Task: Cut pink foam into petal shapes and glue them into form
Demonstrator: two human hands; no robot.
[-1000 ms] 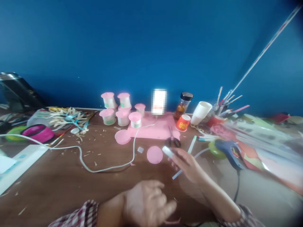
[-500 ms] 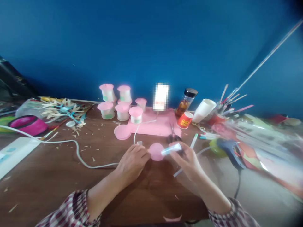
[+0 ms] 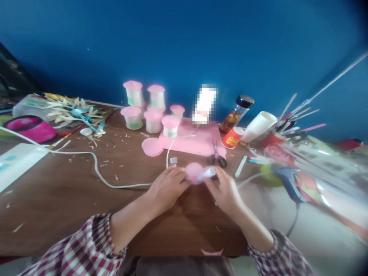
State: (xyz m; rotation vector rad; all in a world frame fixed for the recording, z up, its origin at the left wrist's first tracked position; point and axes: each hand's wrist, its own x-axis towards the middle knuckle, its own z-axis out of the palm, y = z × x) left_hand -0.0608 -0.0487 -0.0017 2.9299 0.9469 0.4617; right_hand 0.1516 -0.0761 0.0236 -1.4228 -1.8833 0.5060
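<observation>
A pink paper circle (image 3: 194, 172) lies flat on the brown table in front of me. My left hand (image 3: 169, 186) rests at its left edge, fingers close together and their tips holding the rim down. From the other side my right hand (image 3: 225, 188) grips a white glue stick (image 3: 209, 173), tilted with its lower end on the right part of the circle. A small whitish cap (image 3: 173, 160) sits just beyond my left fingers. More pink circles (image 3: 152, 147) lie in a pile farther left.
Pink-topped paper cups (image 3: 133, 117) stand stacked behind. Scissors (image 3: 217, 157) lie on a pink sheet (image 3: 198, 142). A red cup (image 3: 232, 137), a dark-lidded bottle (image 3: 237, 111) and a glue gun (image 3: 287, 182) are at right. A white cable (image 3: 99, 174) crosses the left side.
My left hand has come up from the table's front to the circle's left edge. The glue stick has moved onto the circle and tilted over. The view has shifted.
</observation>
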